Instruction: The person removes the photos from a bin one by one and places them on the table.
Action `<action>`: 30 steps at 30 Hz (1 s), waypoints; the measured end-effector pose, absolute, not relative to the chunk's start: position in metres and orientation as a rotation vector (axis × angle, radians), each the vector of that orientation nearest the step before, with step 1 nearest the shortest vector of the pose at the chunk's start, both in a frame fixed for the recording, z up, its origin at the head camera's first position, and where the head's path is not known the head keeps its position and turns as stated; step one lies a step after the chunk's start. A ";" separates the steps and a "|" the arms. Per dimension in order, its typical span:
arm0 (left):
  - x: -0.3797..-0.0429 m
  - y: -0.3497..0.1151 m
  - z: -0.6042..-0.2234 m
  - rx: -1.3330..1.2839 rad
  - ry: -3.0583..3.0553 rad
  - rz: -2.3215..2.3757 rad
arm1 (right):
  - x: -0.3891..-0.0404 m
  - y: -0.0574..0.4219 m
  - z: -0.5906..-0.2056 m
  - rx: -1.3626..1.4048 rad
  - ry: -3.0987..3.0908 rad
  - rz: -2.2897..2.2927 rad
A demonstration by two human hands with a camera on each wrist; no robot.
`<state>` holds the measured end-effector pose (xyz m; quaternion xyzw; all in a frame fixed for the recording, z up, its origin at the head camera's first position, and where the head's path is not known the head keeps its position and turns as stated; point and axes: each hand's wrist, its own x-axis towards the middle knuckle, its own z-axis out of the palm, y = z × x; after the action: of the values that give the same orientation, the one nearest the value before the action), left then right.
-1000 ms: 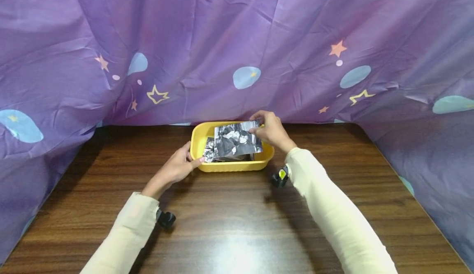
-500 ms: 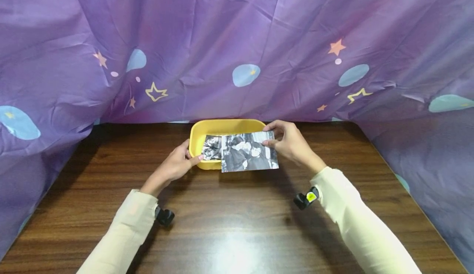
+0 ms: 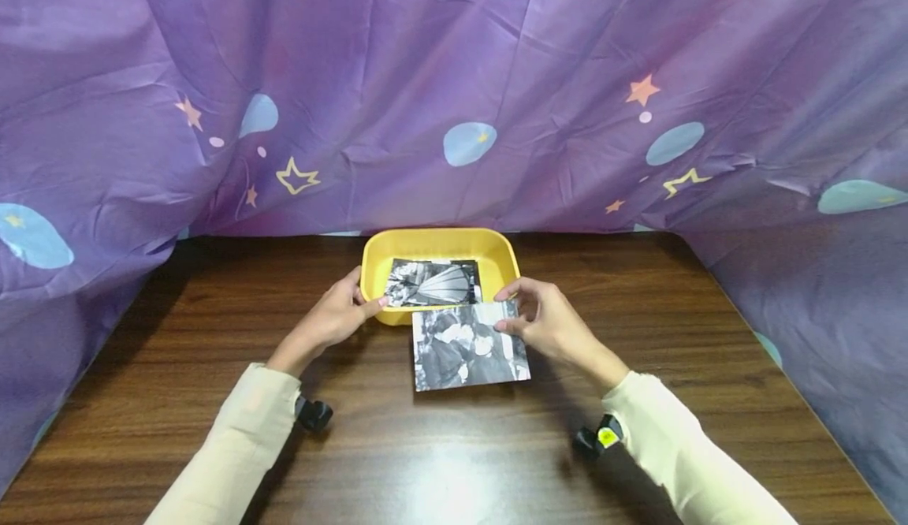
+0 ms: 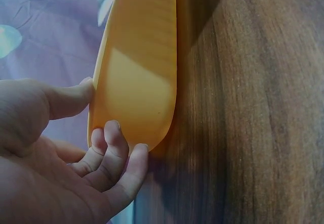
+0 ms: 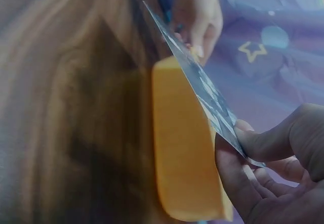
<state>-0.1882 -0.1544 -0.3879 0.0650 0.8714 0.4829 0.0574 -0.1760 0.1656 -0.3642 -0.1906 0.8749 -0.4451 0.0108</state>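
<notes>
My left hand (image 3: 335, 318) grips the left end of a yellow plastic tray (image 3: 505, 261), its thumb at the rim and its fingers against the outer wall (image 4: 136, 82). Inside the tray lie black-and-white photos, the top one (image 3: 443, 282) showing a fan-like pale shape. Between thumb and fingers, my right hand (image 3: 556, 326) pinches another black-and-white photo (image 3: 468, 351) by its upper right corner. That photo is held in front of the tray, above the table, and covers part of the tray's front wall. In the right wrist view the held photo (image 5: 202, 92) appears nearly edge-on.
The tray stands on a dark wood-grain table (image 3: 397, 446) near its back edge. Behind and beside the table hangs a purple cloth (image 3: 426, 60) with stars and blue blobs. Black wrist cameras (image 3: 314, 415) hang by both pale sleeves.
My right hand has drawn the photo out of the tray and toward the table's front, uncovering the photos beneath it. The left hand keeps its hold on the tray.
</notes>
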 end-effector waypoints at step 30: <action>-0.188 -0.154 -0.391 0.141 2.537 1.565 | -0.156 0.165 -0.420 -0.602 2.926 -0.996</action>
<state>-0.1883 -0.1539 -0.3907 0.0471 0.8475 0.5229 0.0784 -0.1558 0.1651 -0.4205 -0.1913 0.9292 -0.3163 -0.0035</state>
